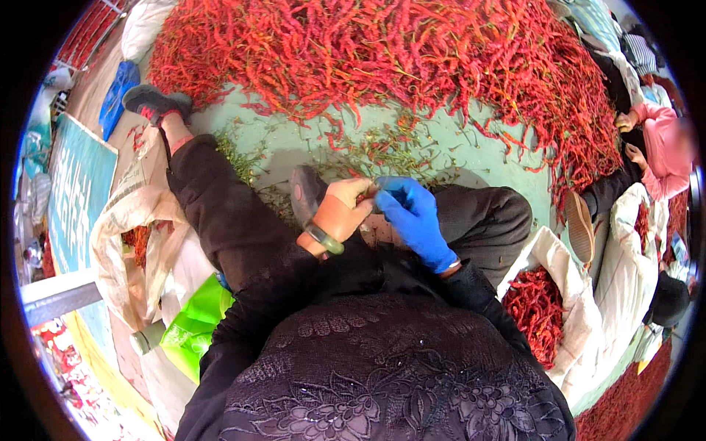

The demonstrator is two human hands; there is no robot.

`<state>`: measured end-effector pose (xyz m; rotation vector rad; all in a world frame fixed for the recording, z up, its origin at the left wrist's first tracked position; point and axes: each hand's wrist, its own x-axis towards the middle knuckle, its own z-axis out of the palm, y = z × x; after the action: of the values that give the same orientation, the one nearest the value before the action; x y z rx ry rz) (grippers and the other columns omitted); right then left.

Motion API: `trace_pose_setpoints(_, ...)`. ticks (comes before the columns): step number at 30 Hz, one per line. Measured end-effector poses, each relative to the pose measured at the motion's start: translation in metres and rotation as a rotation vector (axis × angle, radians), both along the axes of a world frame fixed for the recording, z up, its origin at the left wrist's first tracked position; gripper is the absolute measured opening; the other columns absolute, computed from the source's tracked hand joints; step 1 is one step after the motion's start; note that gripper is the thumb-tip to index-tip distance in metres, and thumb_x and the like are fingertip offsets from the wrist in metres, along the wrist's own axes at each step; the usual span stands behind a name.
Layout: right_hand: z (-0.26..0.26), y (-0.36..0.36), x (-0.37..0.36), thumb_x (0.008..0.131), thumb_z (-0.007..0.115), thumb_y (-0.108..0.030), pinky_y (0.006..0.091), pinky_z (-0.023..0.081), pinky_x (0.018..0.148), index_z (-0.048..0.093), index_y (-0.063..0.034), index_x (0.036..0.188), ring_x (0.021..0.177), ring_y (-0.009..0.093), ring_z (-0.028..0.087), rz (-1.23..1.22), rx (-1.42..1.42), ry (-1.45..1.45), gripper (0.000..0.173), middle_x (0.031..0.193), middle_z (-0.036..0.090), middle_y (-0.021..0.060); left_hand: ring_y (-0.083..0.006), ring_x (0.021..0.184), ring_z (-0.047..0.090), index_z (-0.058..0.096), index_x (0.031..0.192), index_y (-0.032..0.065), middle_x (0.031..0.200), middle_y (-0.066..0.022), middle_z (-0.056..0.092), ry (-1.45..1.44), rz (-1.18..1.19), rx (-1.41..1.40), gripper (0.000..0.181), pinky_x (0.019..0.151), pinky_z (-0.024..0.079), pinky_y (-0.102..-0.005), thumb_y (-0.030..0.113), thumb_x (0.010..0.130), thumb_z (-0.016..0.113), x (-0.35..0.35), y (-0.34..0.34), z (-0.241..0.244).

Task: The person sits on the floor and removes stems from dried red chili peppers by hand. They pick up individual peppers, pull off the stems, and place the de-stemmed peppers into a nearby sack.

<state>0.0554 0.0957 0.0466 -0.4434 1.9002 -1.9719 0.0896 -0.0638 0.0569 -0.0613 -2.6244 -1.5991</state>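
In front of my lap my two hands meet fingertip to fingertip. My left hand (343, 210) is bare, with a green bangle (324, 238) at its wrist. Its thumb and fingers pinch a small red chili pepper (364, 195), mostly hidden by the fingers. A blue glove covers my right hand (412, 218), whose bent fingertips touch the left ones; what they grip is too blurred to tell. Beyond the hands, loose green chili stems (394, 151) lie scattered on the pale green ground sheet (287, 146). A large heap of red chili peppers (380, 55) rises behind them.
An open white woven sack (584, 325) of red chilies stands at my right, another woven sack (110, 237) at my left. Beside the left one lie a bright green bag (196, 325) and a bottle (148, 338). At far right sits another person (664, 149) in pink sleeves.
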Motion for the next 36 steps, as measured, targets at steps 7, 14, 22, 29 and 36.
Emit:
trace_pose_setpoints(7, -0.01, 0.006, 0.0, 0.078, 0.061, -0.006, 0.0295, 0.044, 0.057, 0.058, 0.0, 0.083, 0.062, 0.016, 0.055, -0.032, 0.153, 0.221, 0.009, 0.071, 0.057, 0.0113, -0.0388, 0.075, 0.054, 0.054, 0.083, -0.001, 0.077, -0.0197, 0.055, 0.002, -0.125, -0.184, 0.016, 0.064, 0.043, -0.0418, 0.008, 0.071, 0.061, 0.006, 0.01, -0.011)
trace_pose_setpoints(14, -0.014, 0.011, -0.005, 0.077, 0.06, -0.006, 0.0318, 0.044, 0.058, 0.055, -0.0009, 0.078, 0.061, 0.023, 0.055, -0.057, 0.146, 0.329, 0.007, 0.071, 0.055, 0.0119, -0.0401, 0.073, 0.053, 0.052, 0.081, -0.0013, 0.073, -0.0197, 0.053, 0.11, -0.18, -0.267, 0.016, 0.061, 0.041, -0.0427, 0.006, 0.07, 0.062, -0.002, 0.01, -0.003)
trace_pose_setpoints(22, 0.003, 0.051, -0.035, 0.082, 0.058, -0.011, 0.0285, 0.047, 0.065, 0.055, -0.0013, 0.094, 0.066, 0.014, 0.054, 0.227, -0.533, -0.311, 0.016, 0.075, 0.053, 0.002, -0.0102, 0.056, 0.05, 0.055, 0.083, -0.0011, 0.067, -0.0052, 0.056, -0.366, -0.132, 0.489, 0.012, 0.048, 0.039, -0.025, 0.006, 0.079, 0.064, 0.009, -0.012, -0.018)
trace_pose_setpoints(29, 0.0, 0.051, -0.016, 0.082, 0.061, -0.016, 0.0275, 0.044, 0.06, 0.058, -0.0024, 0.098, 0.064, 0.014, 0.054, -0.08, 0.267, 0.281, 0.021, 0.075, 0.058, 0.0071, -0.0047, 0.057, 0.048, 0.056, 0.086, -0.0003, 0.07, -0.0017, 0.055, -0.426, -0.159, 0.667, 0.01, 0.047, 0.037, -0.0183, 0.005, 0.081, 0.063, -0.004, 0.0, -0.005)
trace_pose_setpoints(36, 0.012, 0.023, -0.008, 0.077, 0.065, -0.022, 0.03, 0.044, 0.056, 0.06, -0.0019, 0.08, 0.059, 0.017, 0.054, -0.036, 0.291, 0.391, 0.021, 0.069, 0.056, 0.0109, -0.0098, 0.072, 0.056, 0.056, 0.1, -0.0036, 0.076, -0.0052, 0.059, -0.263, -0.224, 0.0, 0.036, 0.067, 0.047, -0.0272, 0.001, 0.066, 0.065, -0.013, 0.012, -0.011)
